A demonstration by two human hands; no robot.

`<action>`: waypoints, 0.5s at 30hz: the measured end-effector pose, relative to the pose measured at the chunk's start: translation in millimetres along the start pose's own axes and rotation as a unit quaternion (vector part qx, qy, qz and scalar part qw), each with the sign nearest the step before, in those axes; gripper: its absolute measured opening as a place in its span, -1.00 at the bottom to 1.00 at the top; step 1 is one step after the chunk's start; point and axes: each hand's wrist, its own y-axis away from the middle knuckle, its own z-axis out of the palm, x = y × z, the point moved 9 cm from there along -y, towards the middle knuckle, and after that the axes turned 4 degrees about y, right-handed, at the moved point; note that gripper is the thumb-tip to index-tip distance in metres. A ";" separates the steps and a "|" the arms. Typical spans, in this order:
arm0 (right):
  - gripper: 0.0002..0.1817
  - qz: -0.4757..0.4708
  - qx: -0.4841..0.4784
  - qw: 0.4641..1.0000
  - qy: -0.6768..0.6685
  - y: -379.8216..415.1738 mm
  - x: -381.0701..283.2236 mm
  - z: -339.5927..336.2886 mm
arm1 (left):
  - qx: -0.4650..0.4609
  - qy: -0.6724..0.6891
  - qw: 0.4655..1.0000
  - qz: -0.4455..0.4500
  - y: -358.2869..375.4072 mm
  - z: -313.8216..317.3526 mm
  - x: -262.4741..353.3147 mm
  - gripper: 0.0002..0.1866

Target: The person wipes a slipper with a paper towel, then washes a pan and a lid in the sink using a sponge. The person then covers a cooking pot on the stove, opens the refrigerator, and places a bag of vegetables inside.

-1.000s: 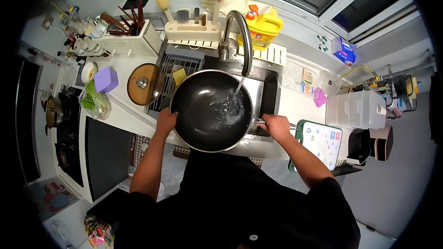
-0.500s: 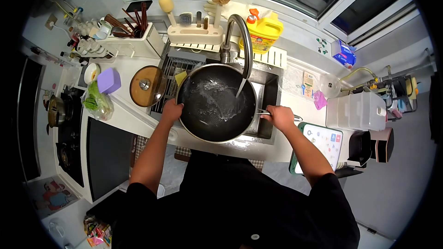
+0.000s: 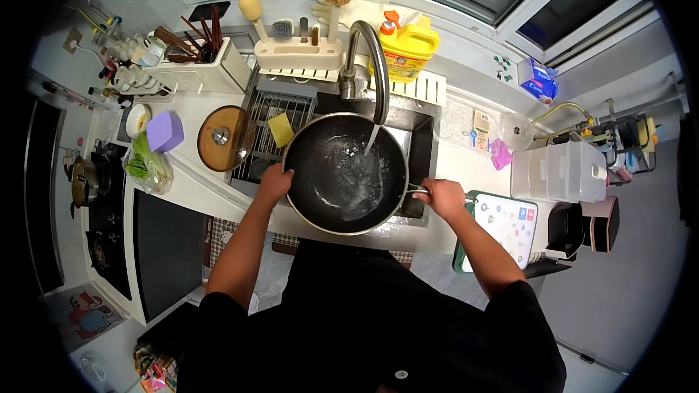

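A black wok (image 3: 320,182) is held over the sink (image 3: 419,145), with water pooled inside it. Its left rim is gripped by my left hand (image 3: 274,183), thumb over the edge. My right hand (image 3: 443,195) is closed round the metal handle on the right side. From the curved faucet (image 3: 378,65) a stream of water runs into the wok. A yellow sponge or cloth (image 3: 280,130) lies on the drying rack (image 3: 273,105), just beyond my left hand.
Left of the rack lies a glass lid (image 3: 226,138); a purple container (image 3: 165,131) and bagged greens (image 3: 149,167) are farther left. Behind the sink stand a brush holder (image 3: 298,57) and a yellow detergent jug (image 3: 408,47). A cutting board (image 3: 504,229) is near my right forearm.
The wok has moved slightly toward me in both hands, uncovering more of the sponge. Water inside has shifted toward the near side. The faucet still runs.
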 end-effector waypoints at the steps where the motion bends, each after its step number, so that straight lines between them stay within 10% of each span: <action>1: -0.50 0.009 0.008 1.000 -0.002 1.1 3.7 -2.6 | -0.005 0.025 1.000 -0.010 -3.8 5.7 -1.4 -0.68; 15: -0.51 0.101 -0.049 0.993 0.027 44.7 50.4 -15.6 | -0.066 0.088 0.994 0.002 -48.5 93.5 3.5 -0.72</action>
